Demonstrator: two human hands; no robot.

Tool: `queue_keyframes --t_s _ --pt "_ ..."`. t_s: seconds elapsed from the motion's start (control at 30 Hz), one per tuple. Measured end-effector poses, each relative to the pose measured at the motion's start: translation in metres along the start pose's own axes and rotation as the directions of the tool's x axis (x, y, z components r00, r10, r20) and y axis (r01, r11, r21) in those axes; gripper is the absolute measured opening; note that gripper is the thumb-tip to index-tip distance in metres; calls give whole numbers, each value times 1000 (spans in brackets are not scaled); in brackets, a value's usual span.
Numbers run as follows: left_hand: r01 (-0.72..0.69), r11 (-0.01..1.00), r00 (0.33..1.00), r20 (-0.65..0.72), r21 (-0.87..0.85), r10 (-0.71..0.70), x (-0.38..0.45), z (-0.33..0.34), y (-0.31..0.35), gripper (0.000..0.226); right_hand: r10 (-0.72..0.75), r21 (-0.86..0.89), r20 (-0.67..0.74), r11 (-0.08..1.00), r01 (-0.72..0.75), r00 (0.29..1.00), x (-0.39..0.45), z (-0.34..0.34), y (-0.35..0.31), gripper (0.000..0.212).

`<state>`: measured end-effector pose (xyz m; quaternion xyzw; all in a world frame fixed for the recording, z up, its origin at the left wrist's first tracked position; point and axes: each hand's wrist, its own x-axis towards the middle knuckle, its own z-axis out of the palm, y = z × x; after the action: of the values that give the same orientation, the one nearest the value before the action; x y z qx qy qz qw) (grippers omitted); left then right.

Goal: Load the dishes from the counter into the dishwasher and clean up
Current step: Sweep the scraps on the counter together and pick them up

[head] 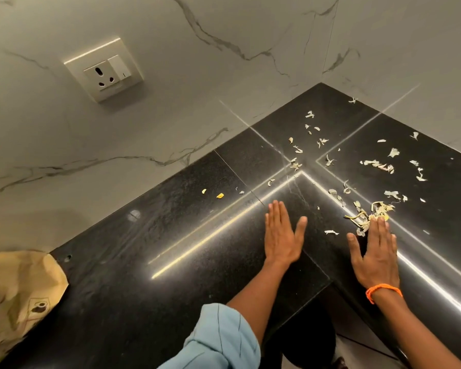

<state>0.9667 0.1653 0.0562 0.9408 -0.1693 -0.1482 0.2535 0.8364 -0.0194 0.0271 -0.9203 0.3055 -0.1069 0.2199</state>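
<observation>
We sweep scraps [367,215] over the counter [144,235] with 2 flat, empty hands: left [281,235], right [375,251]; keep palms low.

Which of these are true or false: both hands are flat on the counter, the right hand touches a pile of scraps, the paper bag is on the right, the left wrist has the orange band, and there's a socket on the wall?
1. Both hands lie open and flat on the black counter. True: left hand, right hand.
2. The right hand's fingers touch the scrap pile. True.
3. The paper bag is on the right. False: it is at the far left edge.
4. The orange band is on the left wrist. False: right wrist.
5. A wall socket is on the wall. True.
</observation>
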Motion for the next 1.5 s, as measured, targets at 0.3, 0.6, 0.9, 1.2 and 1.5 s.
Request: queue_keyframes --t_s 0.3,0.6,0.9,1.2,1.5 --pt "107 979 973 -184 -174 -139 -3 -42 -93 104 -641 161 299 764 624 707 -113 53 -126 78" --pt "304 952 919 -252 -40 -304 -5 -79 -180 90 -644 58 500 692 719 579 -94 68 -141 74" --pt "330 944 914 -255 11 -317 43 -115 -212 91 -356 -138 338 897 420 871 7 15 -58 74" --pt "-28 998 993 -111 53 33 94 -57 -107 90 -447 -98 373 852 514 813 -48 14 -72 70" --pt "-215 931 968 61 -295 243 83 -25 -13 82 -482 -99 486 799 594 729 -21 84 -167 66"
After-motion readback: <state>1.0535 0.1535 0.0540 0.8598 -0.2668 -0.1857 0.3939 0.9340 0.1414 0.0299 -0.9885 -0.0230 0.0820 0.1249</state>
